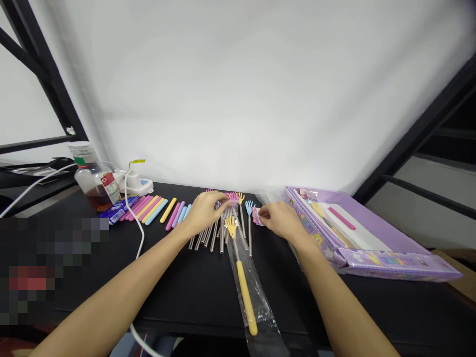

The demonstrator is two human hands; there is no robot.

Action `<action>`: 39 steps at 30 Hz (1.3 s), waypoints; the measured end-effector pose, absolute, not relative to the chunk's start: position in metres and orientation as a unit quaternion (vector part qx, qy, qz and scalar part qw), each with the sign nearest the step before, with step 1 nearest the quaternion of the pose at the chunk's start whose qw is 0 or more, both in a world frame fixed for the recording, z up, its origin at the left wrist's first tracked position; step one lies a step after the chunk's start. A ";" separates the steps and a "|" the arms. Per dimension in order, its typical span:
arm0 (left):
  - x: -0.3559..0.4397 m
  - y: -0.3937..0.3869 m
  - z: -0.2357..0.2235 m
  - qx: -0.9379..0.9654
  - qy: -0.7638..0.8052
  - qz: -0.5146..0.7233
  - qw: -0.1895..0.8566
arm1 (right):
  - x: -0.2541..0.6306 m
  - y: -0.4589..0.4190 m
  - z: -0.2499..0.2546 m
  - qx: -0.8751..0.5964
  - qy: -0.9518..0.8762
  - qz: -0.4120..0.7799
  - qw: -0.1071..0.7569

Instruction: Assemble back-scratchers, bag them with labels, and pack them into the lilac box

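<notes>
- Head cam: we see a yellow-handled back scratcher (240,282) lying flat on a black table (186,302), sealed in a clear plastic sleeve (256,310).
- Its long axis runs near-vertical in our view, tilted slightly: hand-shaped claw (230,226) points away from us, toward the wall, and the yellow grip points back at us, past the table's near part.
- Our left hand (204,212) is over a fan of bare steel shafts (210,238), fingers on a pink plastic claw (232,198). Firm grip or light touch: cannot tell.
- Our right hand (280,221) is well apart from the left, fingers at a small pink card (256,216). Can't confirm a pinch.
- A blue claw (249,207) on a thin steel shaft stands between the hands' reach, just left of that card.
- Left of the shafts, smooth matte pastel grips (156,210) in pink, yellow and blue lie side by side, angled.
- Right: a lilac cardboard box (372,260) holds a white tray (345,233) with a pink grip (341,218).
- Far left: a glass jar (91,181) of brown liquid, and a white cable (136,228).
</notes>
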State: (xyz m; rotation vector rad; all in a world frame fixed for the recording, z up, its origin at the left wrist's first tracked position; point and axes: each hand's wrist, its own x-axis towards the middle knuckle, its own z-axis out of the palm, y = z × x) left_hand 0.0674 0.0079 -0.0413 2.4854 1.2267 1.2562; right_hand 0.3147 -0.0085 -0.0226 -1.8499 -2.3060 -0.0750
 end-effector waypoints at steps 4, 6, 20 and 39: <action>0.068 0.008 -0.041 0.816 0.403 0.412 0.052 | 0.316 -0.009 -0.022 -0.623 -0.775 -0.034 0.095; 0.068 0.008 -0.041 0.815 0.404 0.412 0.052 | 0.315 -0.009 -0.022 -0.624 -0.774 -0.050 0.093; 0.069 0.003 -0.038 0.817 0.412 0.402 0.040 | 0.288 -0.012 -0.024 -0.658 -0.743 -0.111 0.055; 0.071 0.000 -0.037 0.825 0.418 0.379 0.028 | 0.296 -0.008 -0.031 -0.698 -0.696 -0.010 0.165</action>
